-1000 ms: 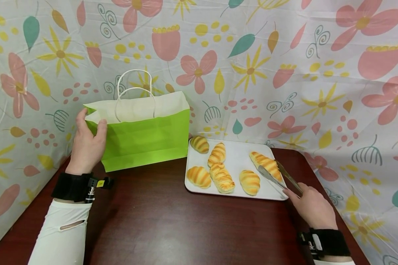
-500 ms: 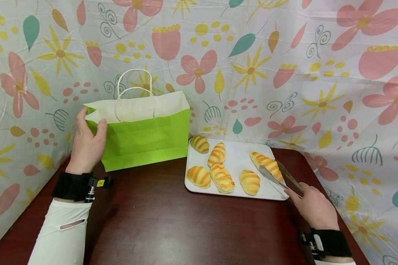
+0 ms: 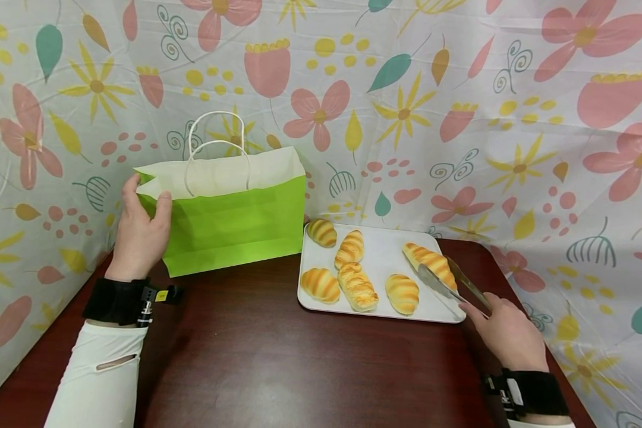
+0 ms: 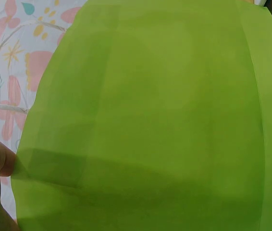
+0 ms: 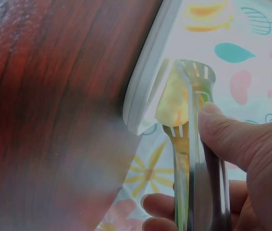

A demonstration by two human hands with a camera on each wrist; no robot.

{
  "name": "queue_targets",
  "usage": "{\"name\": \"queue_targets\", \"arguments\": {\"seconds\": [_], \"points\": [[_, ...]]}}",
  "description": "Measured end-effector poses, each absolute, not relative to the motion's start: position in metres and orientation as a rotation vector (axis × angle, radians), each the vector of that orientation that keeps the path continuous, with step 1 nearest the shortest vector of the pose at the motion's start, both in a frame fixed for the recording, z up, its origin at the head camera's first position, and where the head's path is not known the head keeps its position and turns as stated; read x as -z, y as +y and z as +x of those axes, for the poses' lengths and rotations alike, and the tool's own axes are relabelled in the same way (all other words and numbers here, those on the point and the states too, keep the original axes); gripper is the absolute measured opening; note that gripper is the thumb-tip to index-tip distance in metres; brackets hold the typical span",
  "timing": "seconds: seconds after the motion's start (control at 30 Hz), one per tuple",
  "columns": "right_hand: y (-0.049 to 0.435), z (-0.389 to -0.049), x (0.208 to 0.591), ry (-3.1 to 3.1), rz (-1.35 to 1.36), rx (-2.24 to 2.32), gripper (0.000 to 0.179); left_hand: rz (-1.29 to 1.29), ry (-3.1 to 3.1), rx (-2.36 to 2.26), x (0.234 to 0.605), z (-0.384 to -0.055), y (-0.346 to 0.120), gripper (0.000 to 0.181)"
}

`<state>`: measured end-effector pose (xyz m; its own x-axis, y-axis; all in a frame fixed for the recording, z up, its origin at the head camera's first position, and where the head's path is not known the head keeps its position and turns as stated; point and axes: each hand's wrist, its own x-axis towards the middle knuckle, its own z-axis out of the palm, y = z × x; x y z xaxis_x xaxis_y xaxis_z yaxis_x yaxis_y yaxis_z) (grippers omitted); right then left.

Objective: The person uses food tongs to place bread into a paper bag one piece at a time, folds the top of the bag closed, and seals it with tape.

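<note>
My left hand [image 3: 141, 235] grips the left side edge of a green paper bag [image 3: 235, 223], thumb at the front. The bag has a white inner rim and white cord handles, and its green panel [image 4: 160, 110] fills most of the left wrist view. My right hand [image 3: 508, 333] holds metal tongs [image 3: 443, 286] with slotted tips. Their arms lie on either side of a long striped bread roll [image 3: 428, 261] at the right of a white tray [image 3: 380, 238]. In the right wrist view the roll [image 5: 173, 98] shows between the tong tips, partly hidden by them.
Several other bread rolls, such as a small striped roll [image 3: 403, 294], lie on the tray's left and middle. The tray stands on a dark red wooden table [image 3: 299, 368], just right of the bag. A flowered curtain [image 3: 385, 119] hangs behind and at both sides.
The tongs and the bread roll between them have shifted very slightly. The left hand and the bag stay in place.
</note>
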<state>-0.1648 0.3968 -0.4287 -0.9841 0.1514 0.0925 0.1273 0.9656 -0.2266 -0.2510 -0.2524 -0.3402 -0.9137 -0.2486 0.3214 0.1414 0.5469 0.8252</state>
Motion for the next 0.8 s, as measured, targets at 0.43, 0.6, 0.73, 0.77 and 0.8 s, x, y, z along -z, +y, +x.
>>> {"name": "queue_targets", "arguments": {"seconds": [0.43,0.6,0.73,0.77,0.8], "points": [[0.3955,-0.1653,0.4297,-2.954,-0.199,-0.323,0.088,0.091,-2.383,1.320,0.3399,-0.2512,-0.2518,0.076],[0.3955,-0.1663,0.4299,-2.921,-0.187,-0.321,0.080,0.090,-2.382,1.315,0.3398,-0.2507,-0.2519,0.076],[0.3958,-0.1669,0.4285,-2.906,-0.167,-0.325,0.075,0.081,-2.378,1.312,0.3395,-0.2509,-0.2518,0.076],[0.3957,-0.1670,0.4280,-2.899,-0.160,-0.324,0.073,0.078,-2.378,1.314,0.3391,-0.2507,-0.2517,0.076],[0.3956,-0.1671,0.4276,-2.894,-0.153,-0.325,0.073,0.077,-2.379,1.314,0.3387,-0.2506,-0.2518,0.076]]}}
